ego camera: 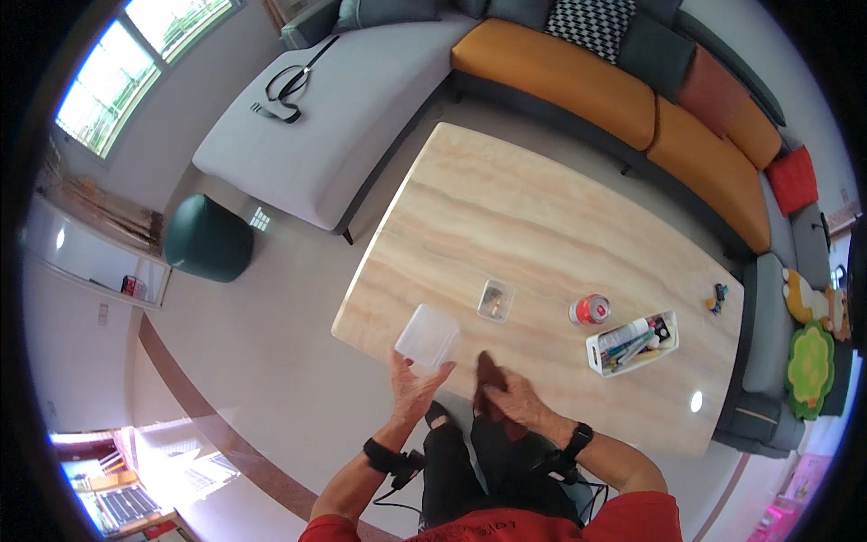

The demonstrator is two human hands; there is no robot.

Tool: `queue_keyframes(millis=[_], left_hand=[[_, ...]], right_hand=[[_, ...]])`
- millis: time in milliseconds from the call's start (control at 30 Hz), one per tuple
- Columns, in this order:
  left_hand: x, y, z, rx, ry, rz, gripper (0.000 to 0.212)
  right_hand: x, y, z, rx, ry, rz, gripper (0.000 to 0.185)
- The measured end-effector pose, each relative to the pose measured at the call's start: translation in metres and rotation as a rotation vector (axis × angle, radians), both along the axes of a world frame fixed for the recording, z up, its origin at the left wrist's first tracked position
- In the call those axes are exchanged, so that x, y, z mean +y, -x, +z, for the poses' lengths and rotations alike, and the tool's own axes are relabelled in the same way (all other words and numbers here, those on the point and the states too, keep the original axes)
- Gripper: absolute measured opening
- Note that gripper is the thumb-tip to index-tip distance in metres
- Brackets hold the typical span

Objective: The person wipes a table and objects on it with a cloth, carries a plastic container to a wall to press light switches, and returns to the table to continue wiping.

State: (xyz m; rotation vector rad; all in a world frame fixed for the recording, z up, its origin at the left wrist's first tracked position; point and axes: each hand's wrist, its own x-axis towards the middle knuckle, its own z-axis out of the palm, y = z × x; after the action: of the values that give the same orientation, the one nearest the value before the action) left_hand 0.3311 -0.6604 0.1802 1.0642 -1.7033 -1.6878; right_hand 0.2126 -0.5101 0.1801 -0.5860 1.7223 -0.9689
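My left hand point(414, 387) grips a translucent plastic container point(428, 337) by its near end, tilted above the table's near left corner. In my right hand point(520, 400) is a dark brown cloth point(490, 386), bunched and hanging at the table's front edge. Beyond my hands, a small clear plastic box point(496, 300) with small items inside rests on the marble-patterned table point(515, 210).
To the right stand a red and white can point(590, 309) and a white basket point(593, 352) of pens and bottles. A small toy figure point(716, 299) lies near the right edge. A sofa point(555, 85) curves behind the table; a green stool point(208, 238) stands left.
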Motion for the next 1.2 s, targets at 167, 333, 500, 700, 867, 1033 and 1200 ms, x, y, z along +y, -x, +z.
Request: queue_keyframes(millis=[167, 333, 500, 700, 867, 1033, 1200], left_hand=[[-0.008, 0.036, -0.069, -0.014, 0.071, 0.083, 0.074], [-0.014, 0.067, -0.086, -0.095, 0.243, 0.039, 0.08], [-0.019, 0.084, -0.11, -0.01, 0.257, 0.049, 0.08], [-0.018, 0.096, -0.134, 0.191, 0.08, 0.061, 0.081], [-0.019, 0.092, -0.148, 0.122, 0.179, 0.032, 0.088], [-0.017, 0.086, -0.129, 0.018, 0.391, -0.074, 0.101], [0.008, 0.062, -0.107, -0.065, 0.493, 0.13, 0.1]], right_hand=[[0.025, 0.032, -0.075, 0.953, -0.03, 0.089, 0.047], [0.044, 0.033, -0.1, 1.146, -0.019, 0.255, 0.053], [0.061, 0.032, -0.121, 1.168, 0.004, 0.275, 0.062], [0.062, 0.032, -0.13, 1.199, 0.149, 0.238, 0.065], [0.063, 0.031, -0.127, 1.225, 0.1, 0.27, 0.066], [0.056, 0.028, -0.119, 1.159, 0.102, 0.254, 0.065], [0.05, 0.029, -0.121, 1.194, 0.192, 0.193, 0.059]])
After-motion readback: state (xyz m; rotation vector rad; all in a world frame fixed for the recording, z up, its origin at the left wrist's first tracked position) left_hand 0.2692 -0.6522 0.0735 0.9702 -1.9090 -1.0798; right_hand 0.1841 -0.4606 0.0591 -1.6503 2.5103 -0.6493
